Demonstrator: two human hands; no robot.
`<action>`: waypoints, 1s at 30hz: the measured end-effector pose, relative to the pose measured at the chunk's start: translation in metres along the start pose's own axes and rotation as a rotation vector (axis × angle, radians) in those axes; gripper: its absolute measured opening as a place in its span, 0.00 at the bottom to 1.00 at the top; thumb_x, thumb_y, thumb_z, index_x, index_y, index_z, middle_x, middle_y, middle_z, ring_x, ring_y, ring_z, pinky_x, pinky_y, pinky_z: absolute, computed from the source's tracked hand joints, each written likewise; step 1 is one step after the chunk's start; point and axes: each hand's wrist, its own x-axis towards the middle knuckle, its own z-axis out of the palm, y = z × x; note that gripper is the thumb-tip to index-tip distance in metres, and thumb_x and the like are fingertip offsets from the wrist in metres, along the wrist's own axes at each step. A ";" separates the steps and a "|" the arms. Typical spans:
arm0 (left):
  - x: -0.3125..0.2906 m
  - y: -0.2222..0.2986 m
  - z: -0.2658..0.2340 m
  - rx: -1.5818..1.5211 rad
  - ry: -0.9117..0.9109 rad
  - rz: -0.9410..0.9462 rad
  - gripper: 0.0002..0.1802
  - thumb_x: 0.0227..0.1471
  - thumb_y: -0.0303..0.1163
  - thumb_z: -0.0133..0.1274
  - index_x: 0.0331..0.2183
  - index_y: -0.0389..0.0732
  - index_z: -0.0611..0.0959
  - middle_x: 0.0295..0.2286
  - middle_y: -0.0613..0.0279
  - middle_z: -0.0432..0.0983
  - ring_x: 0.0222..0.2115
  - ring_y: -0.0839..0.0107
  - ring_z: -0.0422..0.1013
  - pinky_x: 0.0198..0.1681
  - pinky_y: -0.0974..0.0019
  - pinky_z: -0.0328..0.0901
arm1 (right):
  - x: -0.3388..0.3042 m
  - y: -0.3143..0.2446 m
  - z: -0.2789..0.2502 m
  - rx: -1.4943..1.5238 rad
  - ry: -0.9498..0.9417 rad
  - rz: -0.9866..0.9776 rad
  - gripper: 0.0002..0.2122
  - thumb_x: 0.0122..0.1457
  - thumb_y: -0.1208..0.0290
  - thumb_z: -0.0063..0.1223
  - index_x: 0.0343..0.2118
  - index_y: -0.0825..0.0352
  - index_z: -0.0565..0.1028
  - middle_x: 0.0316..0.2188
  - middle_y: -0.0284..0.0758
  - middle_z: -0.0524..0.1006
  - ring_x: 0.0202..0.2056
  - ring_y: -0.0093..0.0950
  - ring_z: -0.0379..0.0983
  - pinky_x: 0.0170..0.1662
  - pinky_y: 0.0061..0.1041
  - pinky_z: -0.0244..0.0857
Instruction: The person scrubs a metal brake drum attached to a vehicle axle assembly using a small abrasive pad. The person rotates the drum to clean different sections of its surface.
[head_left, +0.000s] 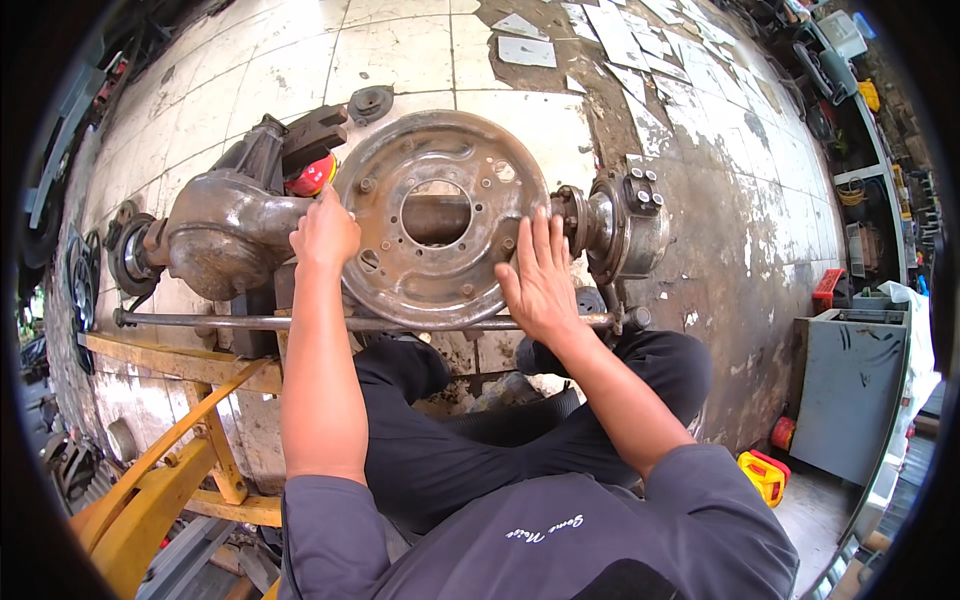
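Note:
A round rusty metal backing plate point(440, 165) with a large centre hole stands upright on a rear axle point(437, 217) that lies across the tiled floor. My left hand point(323, 234) grips the plate's left rim. My right hand point(538, 280) lies flat with spread fingers on the plate's lower right rim. Left of the plate sits the bulbous differential housing point(222, 230). Right of it is the axle's hub end point(626, 222) with a bolted flange.
A long thin steel rod point(350, 322) lies in front of the axle. A yellow steel stand point(170, 440) is at lower left. A grey metal box point(848, 385) and a yellow canister point(765, 475) stand at right. Broken tiles point(610, 40) litter the far floor.

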 end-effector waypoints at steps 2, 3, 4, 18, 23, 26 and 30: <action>-0.004 0.001 -0.003 0.012 -0.014 0.006 0.35 0.56 0.39 0.53 0.62 0.41 0.62 0.49 0.45 0.74 0.51 0.47 0.70 0.53 0.44 0.63 | 0.027 0.002 -0.003 -0.054 0.040 0.014 0.36 0.67 0.45 0.33 0.66 0.74 0.54 0.69 0.51 0.48 0.69 0.54 0.36 0.68 0.54 0.35; -0.003 0.001 -0.001 0.019 -0.009 0.013 0.35 0.56 0.39 0.53 0.62 0.41 0.62 0.49 0.45 0.74 0.51 0.47 0.70 0.53 0.44 0.63 | 0.046 0.005 -0.005 -0.081 0.071 0.015 0.36 0.67 0.45 0.33 0.66 0.74 0.54 0.69 0.50 0.48 0.69 0.54 0.36 0.68 0.53 0.35; 0.000 0.005 0.000 0.012 0.002 0.029 0.35 0.56 0.39 0.53 0.61 0.41 0.62 0.49 0.45 0.74 0.51 0.47 0.70 0.53 0.44 0.63 | 0.063 0.012 -0.009 -0.076 0.072 0.018 0.36 0.66 0.44 0.32 0.66 0.73 0.54 0.69 0.49 0.48 0.69 0.54 0.36 0.68 0.53 0.34; -0.007 0.012 -0.007 -0.013 -0.065 -0.001 0.38 0.56 0.39 0.52 0.63 0.41 0.59 0.52 0.44 0.71 0.54 0.46 0.68 0.55 0.43 0.61 | 0.096 0.017 -0.023 -0.005 -0.018 0.046 0.37 0.66 0.42 0.31 0.66 0.71 0.54 0.70 0.47 0.46 0.70 0.53 0.34 0.68 0.54 0.33; -0.005 -0.003 -0.004 -0.012 0.008 -0.017 0.34 0.55 0.38 0.54 0.60 0.41 0.64 0.50 0.47 0.73 0.51 0.49 0.70 0.52 0.45 0.62 | 0.046 0.003 -0.010 -0.094 -0.073 -0.093 0.37 0.65 0.41 0.31 0.66 0.71 0.54 0.70 0.47 0.46 0.70 0.51 0.33 0.68 0.53 0.31; -0.006 0.000 -0.005 -0.018 0.020 -0.010 0.34 0.55 0.39 0.54 0.60 0.41 0.64 0.50 0.47 0.73 0.51 0.49 0.70 0.52 0.45 0.62 | 0.036 0.000 -0.011 -0.045 -0.092 -0.061 0.38 0.66 0.41 0.30 0.66 0.71 0.53 0.70 0.47 0.45 0.70 0.50 0.32 0.69 0.53 0.30; -0.009 0.009 0.001 -0.039 -0.010 0.012 0.35 0.54 0.39 0.54 0.60 0.41 0.64 0.50 0.48 0.73 0.51 0.49 0.70 0.52 0.45 0.62 | 0.082 0.013 -0.024 -0.018 -0.065 0.025 0.38 0.66 0.41 0.30 0.66 0.71 0.53 0.70 0.47 0.44 0.70 0.49 0.31 0.68 0.54 0.30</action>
